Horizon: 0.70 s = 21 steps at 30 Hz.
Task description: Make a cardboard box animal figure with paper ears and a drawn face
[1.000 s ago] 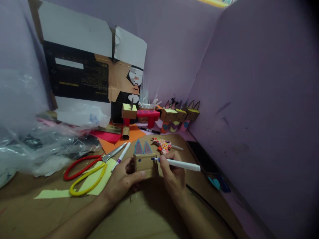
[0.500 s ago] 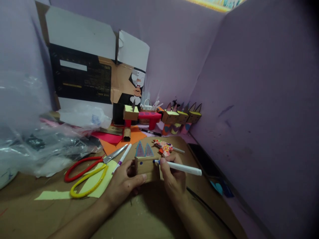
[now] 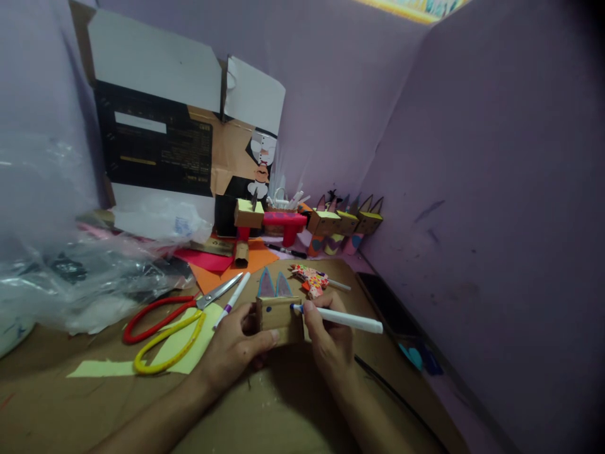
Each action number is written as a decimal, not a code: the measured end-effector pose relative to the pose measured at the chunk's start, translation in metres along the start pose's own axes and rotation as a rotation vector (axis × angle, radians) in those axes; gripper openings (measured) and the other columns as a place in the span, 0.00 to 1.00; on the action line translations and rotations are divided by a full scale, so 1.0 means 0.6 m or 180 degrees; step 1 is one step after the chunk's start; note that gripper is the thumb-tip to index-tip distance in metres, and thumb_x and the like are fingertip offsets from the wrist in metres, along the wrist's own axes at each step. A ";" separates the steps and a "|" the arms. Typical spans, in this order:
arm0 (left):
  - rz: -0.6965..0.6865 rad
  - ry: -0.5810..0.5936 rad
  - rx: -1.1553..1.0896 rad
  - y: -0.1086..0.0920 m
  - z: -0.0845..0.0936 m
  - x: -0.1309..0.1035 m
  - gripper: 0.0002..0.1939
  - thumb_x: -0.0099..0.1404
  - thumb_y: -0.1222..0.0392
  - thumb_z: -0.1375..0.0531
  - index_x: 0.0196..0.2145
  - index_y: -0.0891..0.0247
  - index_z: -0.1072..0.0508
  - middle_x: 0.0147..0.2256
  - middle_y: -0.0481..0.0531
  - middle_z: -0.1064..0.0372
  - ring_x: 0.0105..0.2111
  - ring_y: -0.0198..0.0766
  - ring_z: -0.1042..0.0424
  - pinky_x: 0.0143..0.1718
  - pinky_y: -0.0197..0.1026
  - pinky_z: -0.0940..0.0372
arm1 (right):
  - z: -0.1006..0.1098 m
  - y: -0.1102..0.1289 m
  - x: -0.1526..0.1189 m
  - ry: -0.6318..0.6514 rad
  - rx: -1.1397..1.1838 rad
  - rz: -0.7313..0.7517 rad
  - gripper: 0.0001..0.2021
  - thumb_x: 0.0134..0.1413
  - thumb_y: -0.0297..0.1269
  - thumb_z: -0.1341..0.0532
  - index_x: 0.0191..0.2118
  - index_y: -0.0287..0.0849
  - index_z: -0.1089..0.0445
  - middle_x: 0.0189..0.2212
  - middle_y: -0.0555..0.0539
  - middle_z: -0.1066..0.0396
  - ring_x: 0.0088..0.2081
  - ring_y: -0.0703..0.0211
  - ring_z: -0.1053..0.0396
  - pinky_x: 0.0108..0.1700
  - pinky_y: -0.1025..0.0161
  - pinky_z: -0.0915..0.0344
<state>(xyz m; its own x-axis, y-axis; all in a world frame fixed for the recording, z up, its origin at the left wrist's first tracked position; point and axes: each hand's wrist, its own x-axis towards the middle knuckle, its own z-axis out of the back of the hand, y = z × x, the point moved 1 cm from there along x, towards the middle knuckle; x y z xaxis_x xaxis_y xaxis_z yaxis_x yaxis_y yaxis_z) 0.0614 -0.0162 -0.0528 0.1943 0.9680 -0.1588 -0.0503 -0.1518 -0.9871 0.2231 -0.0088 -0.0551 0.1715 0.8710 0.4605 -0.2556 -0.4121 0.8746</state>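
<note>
A brown cardboard box [image 3: 284, 320] is sitting between 6 and 7 o'clock from the view's centre, over a cardboard sheet [image 3: 278, 410]. 2 pointed ears [image 3: 266, 284] — purplish-grey, edged in blue — are rising at its 12 o'clock; 2 dark blue dots are showing at 10 and 2 o'clock on its front. The left grip [image 3: 234, 345] is holding the box, thumb across its front. The right grip [image 3: 331, 331] is clasping a white marker [image 3: 352, 319], its blue tip meeting the 2 o'clock dot.
</note>
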 end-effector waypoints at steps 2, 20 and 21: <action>-0.0015 -0.0008 -0.0013 0.000 0.000 0.001 0.26 0.50 0.53 0.36 0.45 0.66 0.32 0.32 0.54 0.27 0.25 0.39 0.31 0.20 0.37 0.36 | 0.001 -0.001 0.000 0.0017 -0.0020 -0.0027 0.11 0.56 0.40 0.42 0.25 0.45 0.40 0.17 0.57 0.43 0.19 0.65 0.45 0.23 0.66 0.50; -0.0003 0.0048 0.0022 -0.002 -0.001 -0.001 0.28 0.51 0.53 0.36 0.48 0.67 0.34 0.33 0.54 0.27 0.24 0.36 0.32 0.21 0.36 0.36 | 0.005 -0.007 0.003 -0.0032 -0.0061 -0.0139 0.13 0.55 0.43 0.43 0.23 0.45 0.42 0.15 0.58 0.46 0.18 0.65 0.47 0.22 0.67 0.49; -0.0008 0.0049 0.0017 -0.001 -0.001 0.000 0.28 0.51 0.53 0.36 0.48 0.67 0.34 0.33 0.54 0.27 0.24 0.36 0.32 0.21 0.37 0.36 | 0.005 -0.006 0.003 -0.0045 -0.0054 -0.0178 0.13 0.55 0.43 0.43 0.23 0.45 0.42 0.15 0.58 0.46 0.18 0.65 0.47 0.22 0.67 0.49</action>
<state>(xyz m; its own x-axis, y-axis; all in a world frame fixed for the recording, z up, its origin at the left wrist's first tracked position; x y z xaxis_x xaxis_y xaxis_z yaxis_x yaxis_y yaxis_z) 0.0618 -0.0164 -0.0519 0.2095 0.9652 -0.1565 -0.0551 -0.1481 -0.9874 0.2272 -0.0065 -0.0567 0.1993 0.8886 0.4130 -0.2614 -0.3580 0.8964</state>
